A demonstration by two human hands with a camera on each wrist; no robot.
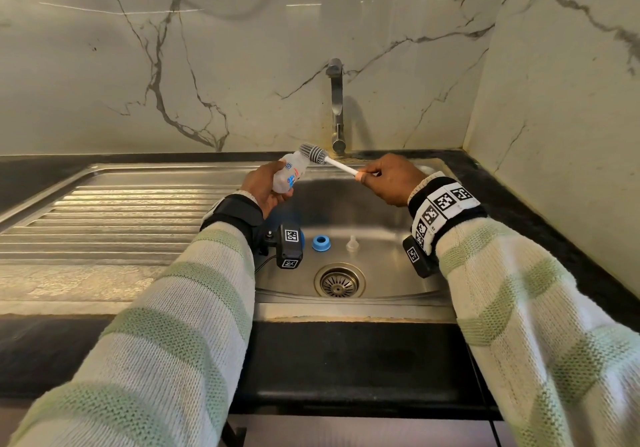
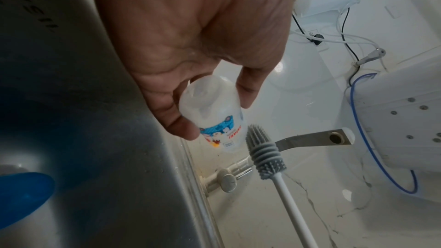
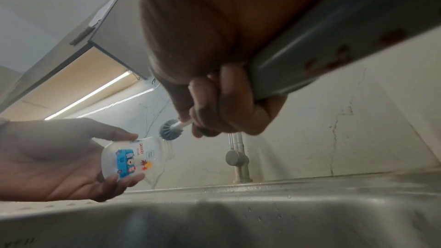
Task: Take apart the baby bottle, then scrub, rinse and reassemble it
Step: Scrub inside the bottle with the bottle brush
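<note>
My left hand (image 1: 266, 187) grips the clear baby bottle body (image 1: 289, 175) with a blue cartoon print, tilted over the sink with its open mouth pointing up and away. In the left wrist view the bottle (image 2: 214, 118) sits between thumb and fingers. My right hand (image 1: 388, 178) pinches the white handle of a brush; its grey silicone head (image 1: 313, 153) is just outside the bottle's mouth. The right wrist view shows the brush head (image 3: 169, 129) right above the bottle (image 3: 133, 157). A blue screw ring (image 1: 321, 243) and a clear teat (image 1: 352, 243) lie on the sink floor.
The steel sink basin (image 1: 381, 218) has a drain (image 1: 339, 283) near its front. A steel tap (image 1: 336, 107) rises behind it against the marble wall. A ribbed draining board (image 1: 114, 218) lies to the left; black counter (image 1: 540, 211) to the right.
</note>
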